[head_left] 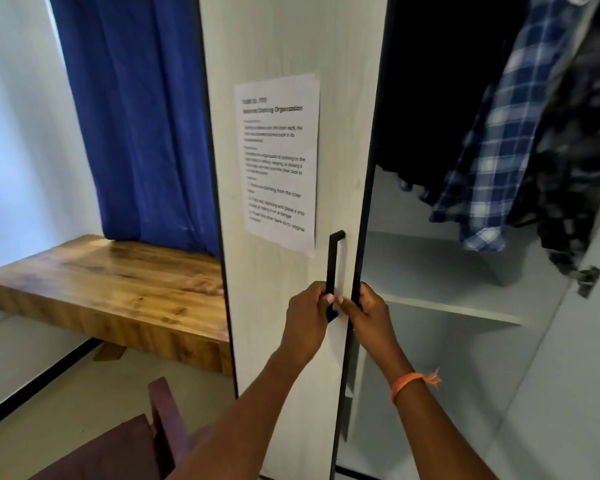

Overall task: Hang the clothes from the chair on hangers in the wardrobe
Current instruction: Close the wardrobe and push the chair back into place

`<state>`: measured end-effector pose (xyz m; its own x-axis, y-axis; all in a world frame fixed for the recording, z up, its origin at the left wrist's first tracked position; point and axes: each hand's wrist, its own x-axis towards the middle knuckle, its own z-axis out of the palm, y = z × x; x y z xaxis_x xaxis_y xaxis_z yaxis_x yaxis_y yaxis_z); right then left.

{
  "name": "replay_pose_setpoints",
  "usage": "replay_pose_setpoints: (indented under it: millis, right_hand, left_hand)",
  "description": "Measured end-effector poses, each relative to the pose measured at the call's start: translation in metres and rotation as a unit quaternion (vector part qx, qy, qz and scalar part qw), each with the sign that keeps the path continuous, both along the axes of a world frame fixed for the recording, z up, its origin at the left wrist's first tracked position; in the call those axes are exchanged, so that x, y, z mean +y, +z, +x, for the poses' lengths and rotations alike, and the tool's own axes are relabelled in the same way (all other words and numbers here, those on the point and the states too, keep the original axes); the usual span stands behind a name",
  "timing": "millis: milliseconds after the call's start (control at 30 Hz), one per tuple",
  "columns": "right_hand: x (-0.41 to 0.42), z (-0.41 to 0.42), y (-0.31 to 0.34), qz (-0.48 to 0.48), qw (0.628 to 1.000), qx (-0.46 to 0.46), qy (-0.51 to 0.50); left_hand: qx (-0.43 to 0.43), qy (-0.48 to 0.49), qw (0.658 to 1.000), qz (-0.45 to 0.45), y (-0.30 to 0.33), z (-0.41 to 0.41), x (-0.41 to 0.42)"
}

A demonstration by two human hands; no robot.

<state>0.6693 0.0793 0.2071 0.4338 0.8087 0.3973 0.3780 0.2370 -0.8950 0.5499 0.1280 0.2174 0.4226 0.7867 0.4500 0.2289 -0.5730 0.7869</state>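
The wardrobe's pale left door [284, 46] fills the middle of the view, with a black bar handle [333, 258] near its right edge. My left hand [307, 317] grips the lower part of that handle. My right hand [369, 317] grips the door's dark edge beside it, thumb on the door face. To the right the wardrobe stands open: a blue plaid shirt [492, 147] and a dark patterned garment [575, 161] hang inside above a white shelf [447, 308]. The dark red chair [132, 441] sits at the bottom left, with no clothes visible on it.
A printed paper sheet [279, 161] is stuck on the door. A wooden bench-like top [118, 282] stands to the left under a blue curtain [136, 116]. The right wardrobe door [575, 358] swings open at the right, with a metal hinge [586, 277].
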Motion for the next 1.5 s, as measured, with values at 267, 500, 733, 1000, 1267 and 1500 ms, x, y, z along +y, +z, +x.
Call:
replay_pose_setpoints:
  millis: [267,500,733,1000,1267,1500]
  right_hand:
    - [0.048,0.087,-0.002,-0.006,1.0,0.006,0.025]
    - [0.087,0.139,-0.003,-0.019,0.998,0.01,0.051]
    - [0.104,0.155,-0.007,-0.023,0.998,0.013,0.058]
    - [0.093,0.134,-0.028,-0.021,0.997,0.058,-0.043]
    - [0.005,0.102,-0.082,-0.092,0.954,0.157,-0.239]
    - [-0.115,0.08,-0.093,-0.084,0.922,0.15,-0.347]
  left_hand:
    - [0.008,-0.013,1.0,-0.003,-0.002,0.08,0.052]
    - [0.029,0.004,1.0,-0.007,0.001,0.127,0.087]
    - [0.009,0.008,1.0,-0.009,-0.002,0.139,0.096]
    - [-0.054,0.074,0.995,-0.038,-0.017,0.137,0.074]
    - [-0.082,0.032,0.974,-0.208,-0.055,0.118,0.003]
    - [-0.044,-0.097,0.965,-0.238,-0.084,0.119,-0.101]
